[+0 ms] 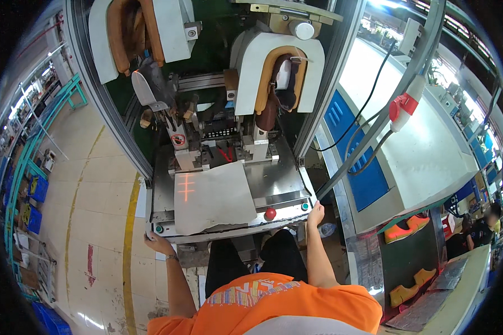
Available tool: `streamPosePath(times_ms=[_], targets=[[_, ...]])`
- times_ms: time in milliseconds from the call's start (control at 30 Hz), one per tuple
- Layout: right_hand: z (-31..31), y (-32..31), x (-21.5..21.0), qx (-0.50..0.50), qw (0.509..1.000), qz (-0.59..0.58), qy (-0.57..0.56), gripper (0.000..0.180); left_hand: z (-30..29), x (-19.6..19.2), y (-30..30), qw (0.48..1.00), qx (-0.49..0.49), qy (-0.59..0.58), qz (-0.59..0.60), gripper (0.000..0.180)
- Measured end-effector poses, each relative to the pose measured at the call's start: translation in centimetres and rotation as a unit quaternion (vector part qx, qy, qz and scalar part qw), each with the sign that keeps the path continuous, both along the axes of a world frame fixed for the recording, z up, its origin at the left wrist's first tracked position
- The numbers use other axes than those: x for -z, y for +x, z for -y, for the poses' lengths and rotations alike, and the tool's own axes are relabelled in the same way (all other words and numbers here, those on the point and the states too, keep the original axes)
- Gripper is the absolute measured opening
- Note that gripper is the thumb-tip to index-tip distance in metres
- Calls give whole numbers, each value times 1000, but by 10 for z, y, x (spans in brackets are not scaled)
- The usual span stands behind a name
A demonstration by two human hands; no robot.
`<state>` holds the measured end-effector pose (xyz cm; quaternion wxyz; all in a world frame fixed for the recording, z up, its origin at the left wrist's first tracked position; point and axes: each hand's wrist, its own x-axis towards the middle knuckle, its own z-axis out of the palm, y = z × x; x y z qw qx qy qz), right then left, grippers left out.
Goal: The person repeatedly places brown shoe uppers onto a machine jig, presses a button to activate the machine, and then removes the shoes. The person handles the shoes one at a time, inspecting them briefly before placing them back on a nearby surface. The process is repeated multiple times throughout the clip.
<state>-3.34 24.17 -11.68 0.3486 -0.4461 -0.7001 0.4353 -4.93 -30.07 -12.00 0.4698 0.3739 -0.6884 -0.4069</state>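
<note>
I stand at a shoe press machine with a steel front shelf (279, 181). My left hand (156, 243) rests on the shelf's front left corner beside a green button (159, 228). My right hand (316, 214) touches the front right corner next to another green button (305, 206). A red button (270, 213) sits between them. A grey sheet (215, 198) with a red laser cross lies on the shelf. In the right station a dark shoe (282, 84) sits inside a white and tan pad. The left station holds a bare metal last (148, 86).
A conveyor at the lower right carries orange shoes (406, 228). Cables with a red and white plug (403, 106) hang beside the machine's right frame. Another person (478, 231) sits at the far right. A yellow floor line (129, 245) runs on the left, with racks further left.
</note>
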Motion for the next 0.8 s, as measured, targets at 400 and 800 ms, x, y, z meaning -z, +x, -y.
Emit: streamPosePath(times_ms=[400, 800], targets=[[0, 2, -2, 3, 1000, -14, 3, 37, -11, -25, 7, 996, 62, 63, 16, 40], [3, 2, -4, -2, 1000, -20, 2, 37, -6, -17, 6, 996, 60, 60, 10, 40]])
